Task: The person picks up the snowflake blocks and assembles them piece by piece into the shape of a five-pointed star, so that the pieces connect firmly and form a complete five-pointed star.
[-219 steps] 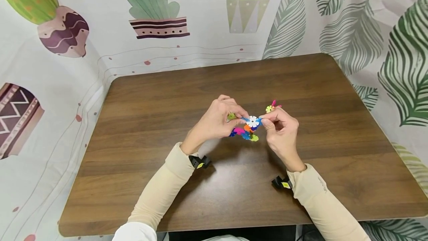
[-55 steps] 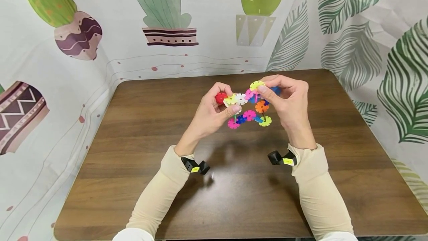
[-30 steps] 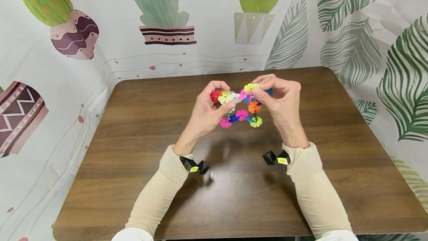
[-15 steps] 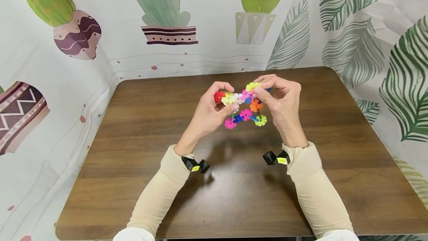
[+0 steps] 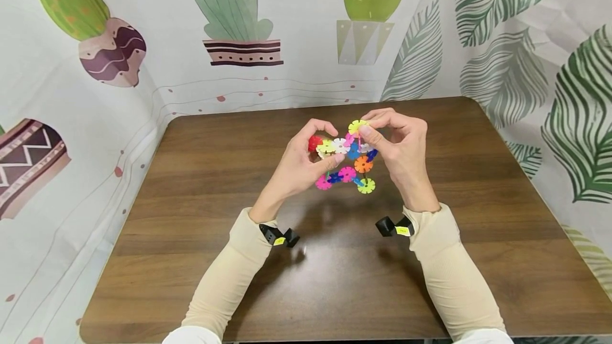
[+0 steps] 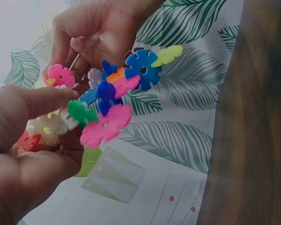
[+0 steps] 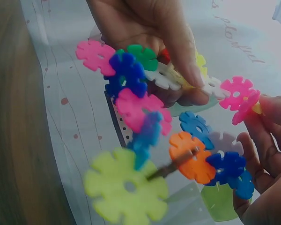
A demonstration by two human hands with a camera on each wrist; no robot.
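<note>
Colourful interlocking snowflake discs form one linked assembly held up over the table. My left hand [image 5: 298, 169] grips its left part, with a red disc [image 5: 314, 143] and a yellow disc [image 5: 326, 146] by the fingers and the thumb below them. My right hand [image 5: 404, 153] pinches a yellow disc [image 5: 357, 127] joined to pink discs [image 7: 236, 96]. In the right wrist view, those pink discs meet a white disc [image 7: 213, 87] near my left fingertips. An orange disc [image 5: 363, 164] and a yellow-green disc [image 7: 126, 187] hang lower. My fingers partly hide the left-hand discs.
A brown wooden table [image 5: 201, 174] lies beneath both hands. Behind it hangs a cloth backdrop [image 5: 306, 25] printed with cacti and leaves. A small black camera [image 5: 279, 235] is strapped to the left wrist, another camera [image 5: 393, 226] to the right.
Seven seconds ago my hands were lower, pinching blue pieces beside a white disc. They have since risen and shifted grip. In the last half second, the assembly's lower discs have swung down slightly.
</note>
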